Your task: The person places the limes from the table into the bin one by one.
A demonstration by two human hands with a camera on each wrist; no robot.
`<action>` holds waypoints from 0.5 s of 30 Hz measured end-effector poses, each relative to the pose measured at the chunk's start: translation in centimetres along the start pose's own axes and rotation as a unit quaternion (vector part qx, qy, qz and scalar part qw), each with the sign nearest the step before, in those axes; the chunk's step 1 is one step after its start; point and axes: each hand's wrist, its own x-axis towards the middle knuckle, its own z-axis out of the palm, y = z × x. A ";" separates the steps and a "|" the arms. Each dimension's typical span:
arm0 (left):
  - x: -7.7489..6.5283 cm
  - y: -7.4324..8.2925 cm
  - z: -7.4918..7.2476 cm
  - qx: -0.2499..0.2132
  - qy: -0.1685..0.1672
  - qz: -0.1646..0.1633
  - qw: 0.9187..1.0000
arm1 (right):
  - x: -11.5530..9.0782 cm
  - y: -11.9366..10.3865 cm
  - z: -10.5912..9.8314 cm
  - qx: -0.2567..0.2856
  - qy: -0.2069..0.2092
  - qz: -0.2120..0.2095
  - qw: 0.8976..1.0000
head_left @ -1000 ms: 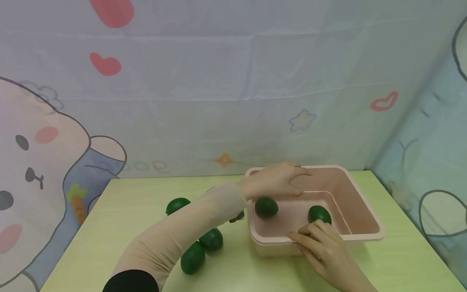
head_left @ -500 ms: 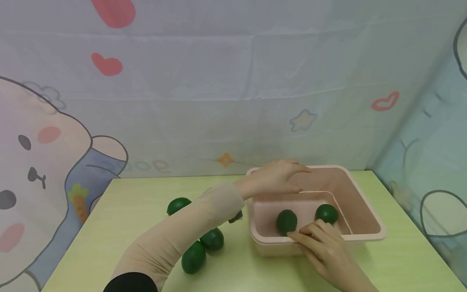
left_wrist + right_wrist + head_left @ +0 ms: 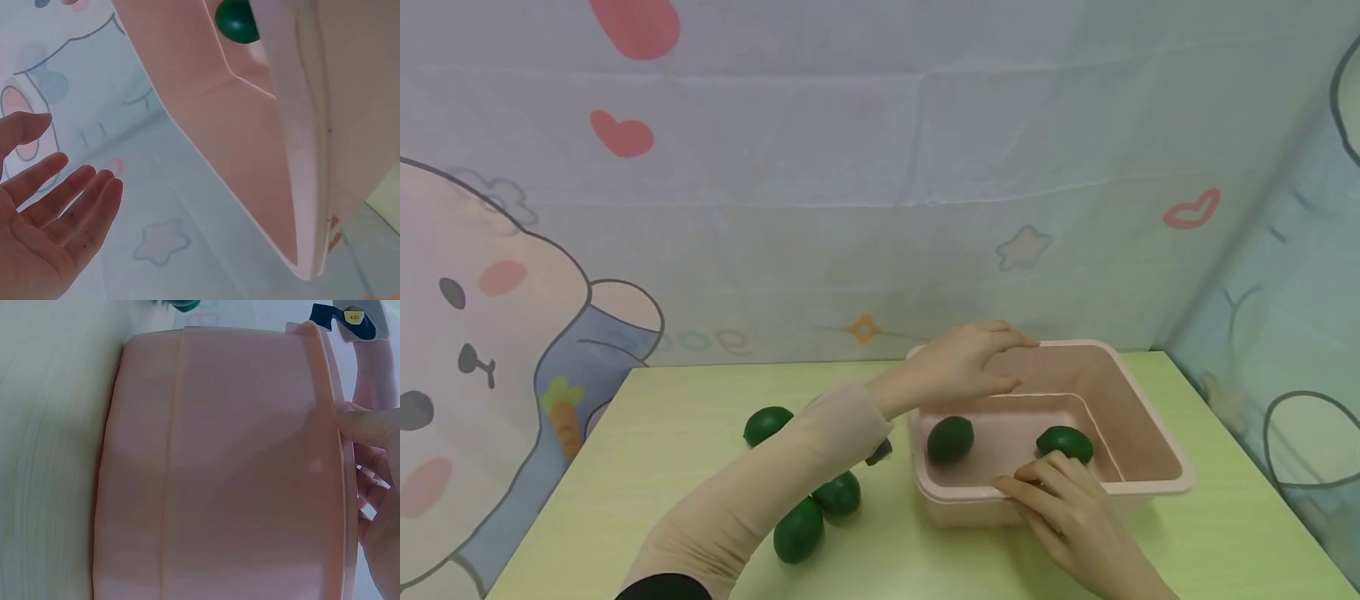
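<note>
A pink plastic basin (image 3: 1150, 429) stands on the table with two dark green, lime-like fruits inside, one left fruit (image 3: 950, 440) and one right fruit (image 3: 1064, 444). Above the basin's back left part my left hand (image 3: 958, 367) hovers with fingers spread; its palm holds nothing in the left wrist view. My right hand (image 3: 1071, 517) grips the front rim, thumb outside and fingers over the edge, as the right wrist view (image 3: 378, 469) also shows. More green fruits lie left of the basin: a front fruit (image 3: 799, 531), one behind it (image 3: 838, 493) and a back fruit (image 3: 767, 425).
The light green table (image 3: 700, 408) carries everything. Partly behind the left sleeve (image 3: 775, 475) sits a small dark piece (image 3: 880, 452) near the wrist. A printed cloth (image 3: 820, 208) hangs behind the table and along its right side.
The left fruit in the basin rolled forward and right, then back to the left. The right fruit shifted and turned slightly. My left hand drew a little left; the right hand stayed on the rim.
</note>
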 end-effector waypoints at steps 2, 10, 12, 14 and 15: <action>-0.2 0.1 -0.1 0.003 0.007 0.000 1.000 | 0.0 0.0 0.0 0.004 0.003 -0.003 1.000; -1.5 0.5 -0.1 0.002 0.032 0.003 0.999 | -0.2 0.2 0.1 0.003 0.002 -0.003 1.000; -1.9 0.5 0.0 0.007 0.035 0.000 0.999 | -0.2 0.2 0.1 0.003 0.001 -0.003 1.000; -2.3 0.5 0.1 0.012 0.038 -0.004 0.999 | -0.1 0.2 0.1 0.004 0.001 -0.003 1.000; -2.6 0.6 0.1 0.016 0.040 -0.007 0.999 | -0.1 0.2 0.1 0.005 0.001 -0.004 1.000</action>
